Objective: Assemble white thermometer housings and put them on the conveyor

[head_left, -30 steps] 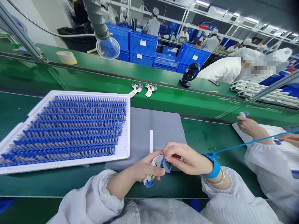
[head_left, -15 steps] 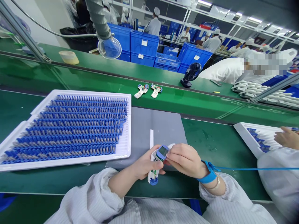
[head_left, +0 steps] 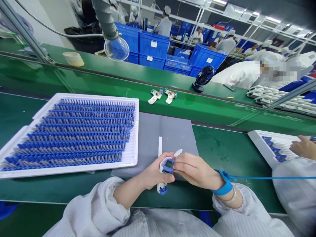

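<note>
My left hand (head_left: pixel 158 172) is wrapped round a white, gun-shaped housing (head_left: pixel 161 166) that looks like an open handheld thermometer. Part of a green circuit board and a blue end piece (head_left: pixel 163 190) show in its lower half. At its top lies a small display in a blue frame (head_left: pixel 168 166), and the fingertips of my right hand (head_left: pixel 191 168) pinch the frame's right edge. A white curved piece (head_left: pixel 177 153) sticks up just behind the right fingers; what it joins is hidden. A blue wrist strap (head_left: pixel 224 184) with a cord circles my right wrist.
To the left lies a white tray (head_left: pixel 136 131) with rows of blue-and-metal parts. A grey mat (head_left: pixel 177 131) is under my hands. Two similar open housings (head_left: pixel 156 96) rest on the green belt. At right, a co-worker's hand (head_left: pixel 303 146) is over another tray (head_left: pixel 256 141). Beyond stands a fan (head_left: pixel 203 77).
The blue-framed display has gone from tilted above the housing to lower, against its top. My right fingers moved with it. The two housings on the belt have shifted right.
</note>
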Available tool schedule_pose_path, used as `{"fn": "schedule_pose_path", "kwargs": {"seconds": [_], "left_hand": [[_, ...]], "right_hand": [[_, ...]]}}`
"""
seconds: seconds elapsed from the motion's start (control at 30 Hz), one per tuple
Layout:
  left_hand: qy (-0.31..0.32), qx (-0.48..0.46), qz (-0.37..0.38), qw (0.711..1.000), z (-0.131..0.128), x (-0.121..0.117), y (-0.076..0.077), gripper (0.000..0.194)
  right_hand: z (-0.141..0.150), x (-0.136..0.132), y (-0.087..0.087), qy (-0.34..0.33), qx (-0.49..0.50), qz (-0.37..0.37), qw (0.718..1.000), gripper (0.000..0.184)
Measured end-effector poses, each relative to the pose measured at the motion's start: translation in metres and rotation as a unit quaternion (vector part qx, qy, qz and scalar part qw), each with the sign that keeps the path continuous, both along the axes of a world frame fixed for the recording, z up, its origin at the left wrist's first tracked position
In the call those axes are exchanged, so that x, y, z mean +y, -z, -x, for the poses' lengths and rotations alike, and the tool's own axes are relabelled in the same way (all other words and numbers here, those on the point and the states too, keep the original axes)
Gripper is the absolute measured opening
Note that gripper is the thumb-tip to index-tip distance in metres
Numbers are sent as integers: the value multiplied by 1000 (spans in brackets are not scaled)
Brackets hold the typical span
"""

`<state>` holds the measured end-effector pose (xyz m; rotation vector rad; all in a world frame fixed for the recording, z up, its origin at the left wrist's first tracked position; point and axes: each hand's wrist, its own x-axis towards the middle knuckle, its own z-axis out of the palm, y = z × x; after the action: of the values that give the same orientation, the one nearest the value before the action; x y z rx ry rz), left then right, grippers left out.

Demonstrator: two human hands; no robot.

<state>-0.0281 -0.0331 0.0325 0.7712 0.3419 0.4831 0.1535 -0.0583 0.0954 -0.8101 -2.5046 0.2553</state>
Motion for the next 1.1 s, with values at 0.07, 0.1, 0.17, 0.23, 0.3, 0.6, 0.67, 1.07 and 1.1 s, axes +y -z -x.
{"fn": "schedule_pose_path", "kwargs": {"seconds": [0.07,0.1,0.17,0.23,0.3,0.6,0.67,1.07,1.1], "left_hand": [[4,9,-2,1000,0,0,2,74],[4,16,-8,1000,0,0,2,72],[-8,34,-44,998,0,-1,0,64],[-31,51,-103,993,1,-1,-4,54],[-58,65,-162,983,2,0,-8,48],[-112,129,-327,929,1,2,-9,32],[-116,135,-335,925,1,2,-8,31],[17,73,-147,986,4,6,-6,54],[2,85,-176,981,4,5,-7,49]], "right_hand": [[1,1,2,-2,-7,12,1000,15],[2,1,3,-2,-11,16,1000,15],[3,2,4,-3,-21,17,1000,16],[3,2,5,-8,-29,16,999,16],[2,2,6,-14,-34,17,999,16],[-1,0,13,-5,-27,-7,1000,16],[-1,0,16,-1,-27,-14,1000,15],[-2,3,12,-34,-5,-1,999,17],[-2,3,12,-37,-9,-1,999,17]]}}
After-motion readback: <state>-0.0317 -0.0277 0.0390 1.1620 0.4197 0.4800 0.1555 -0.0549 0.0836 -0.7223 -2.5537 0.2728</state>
